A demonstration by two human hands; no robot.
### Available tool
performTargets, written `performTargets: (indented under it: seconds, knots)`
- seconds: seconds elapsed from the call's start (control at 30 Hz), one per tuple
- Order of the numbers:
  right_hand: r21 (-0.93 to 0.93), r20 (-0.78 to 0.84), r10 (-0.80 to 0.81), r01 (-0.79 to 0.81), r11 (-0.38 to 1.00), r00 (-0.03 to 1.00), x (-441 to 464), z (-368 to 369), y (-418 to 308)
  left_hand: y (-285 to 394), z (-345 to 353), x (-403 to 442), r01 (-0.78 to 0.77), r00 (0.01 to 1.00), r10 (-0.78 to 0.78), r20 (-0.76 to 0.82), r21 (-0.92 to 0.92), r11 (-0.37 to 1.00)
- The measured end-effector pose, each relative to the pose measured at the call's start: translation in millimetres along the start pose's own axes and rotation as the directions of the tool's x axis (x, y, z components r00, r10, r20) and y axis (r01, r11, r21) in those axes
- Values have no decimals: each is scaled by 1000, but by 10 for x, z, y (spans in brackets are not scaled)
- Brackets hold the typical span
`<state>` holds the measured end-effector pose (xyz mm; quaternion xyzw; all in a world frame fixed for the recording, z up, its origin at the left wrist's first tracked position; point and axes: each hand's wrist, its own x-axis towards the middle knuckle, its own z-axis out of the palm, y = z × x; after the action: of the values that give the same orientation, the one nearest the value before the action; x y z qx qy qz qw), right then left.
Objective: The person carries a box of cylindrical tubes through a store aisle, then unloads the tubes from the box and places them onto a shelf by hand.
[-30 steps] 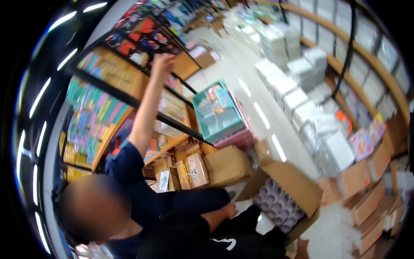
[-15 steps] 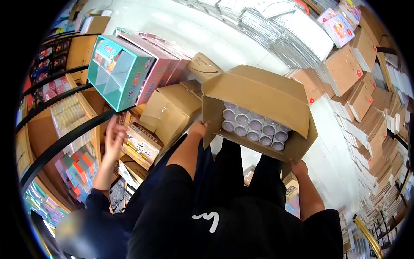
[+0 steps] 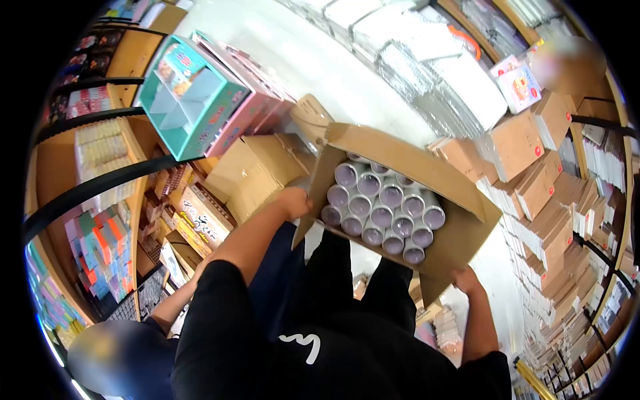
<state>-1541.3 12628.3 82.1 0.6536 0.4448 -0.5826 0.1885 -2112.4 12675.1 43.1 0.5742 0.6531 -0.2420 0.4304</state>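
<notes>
An open cardboard box (image 3: 407, 150) is held in front of my body, its opening tilted toward me. Rows of round, clear-ended cylinders (image 3: 382, 215) with a purplish tint lie inside, and part of the box's interior beside them shows bare cardboard. My left hand (image 3: 294, 203) is closed on the box's left side, at the edge of a flap. At the lower right corner, my right hand (image 3: 464, 278) grips the box near another flap. The far flap stands raised above the cylinders.
A co-worker in dark clothes (image 3: 143, 357) is at the lower left, beside shelves of colourful goods (image 3: 100, 253). Teal and pink display boxes (image 3: 227, 100) and a closed carton (image 3: 250, 175) stand at the left. Stacked brown packages (image 3: 517, 147) and wrapped white stacks (image 3: 460, 87) line the right.
The box has tilted further toward me, showing more cylinders. Both my hands have stayed on it since half a second ago. The co-worker's raised arm has come down, beside my left arm.
</notes>
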Motion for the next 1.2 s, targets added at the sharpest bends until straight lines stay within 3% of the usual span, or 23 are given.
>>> performTargets:
  seconds: [0.03,0.07,0.2,0.33,0.43,0.5,0.53,0.6,0.67,0.73,0.77,0.9,0.97,1.0,1.07,1.1,1.2]
  knots:
    - [-20,7,-52,52,998,999,-204,-200,-81,136,-258,-229,-27,998,25,61,29,999]
    - [199,37,-29,21,980,999,-298,-333,32,222,-493,-429,-51,992,43,117,60,997]
    - [163,36,-58,52,985,998,-1471,-1034,-518,494,-1145,-1537,-36,990,26,137,76,996]
    - [149,-74,-94,104,983,993,-2383,-1630,-888,855,-1742,-2708,60,989,-71,129,90,994]
    - [-29,-44,-248,247,969,968,-2750,-1931,-1034,1143,-1876,-3432,99,995,-100,30,44,994]
    - [-412,-82,-339,277,868,937,-3058,-2093,-1244,1208,-1878,-3762,123,992,-122,-42,25,992]
    - [-432,-98,-367,293,853,925,-3147,-2176,-1289,1197,-1834,-3877,127,989,-125,-82,29,991]
    - [-626,-211,-450,234,744,868,-3259,-2409,-1479,1148,-1836,-4014,142,977,-147,-154,-39,989]
    - [-614,-245,-528,291,733,813,-3379,-2589,-1830,1153,-1987,-4216,179,972,-190,-142,-89,980]
    - [-547,-269,-683,476,689,679,-3462,-2706,-2151,1067,-2067,-4279,184,964,-205,-172,-132,974]
    - [-627,-250,-600,344,698,760,-3594,-2721,-2425,970,-2037,-4229,163,963,-195,-187,-176,971]
    - [-659,-309,-640,326,677,703,-3468,-2728,-2911,649,-2308,-4048,76,938,-153,-310,-248,966]
    - [-726,-399,-480,51,686,781,-3674,-2581,-3379,595,-2576,-3970,103,943,-169,-288,-233,967]
    - [-732,-408,-486,41,680,773,-3608,-2647,-3464,536,-2669,-3907,89,940,-162,-300,-242,966]
    - [-665,-339,-551,220,714,763,-3453,-2765,-3647,432,-2902,-3832,54,937,-134,-322,-247,967]
    - [-668,-336,-556,224,710,760,-3354,-2861,-3759,413,-3071,-3809,76,949,-147,-278,-253,965]
    - [-706,-263,-723,384,596,638,-3143,-3047,-4228,267,-3360,-3562,84,925,-173,-339,-264,961]
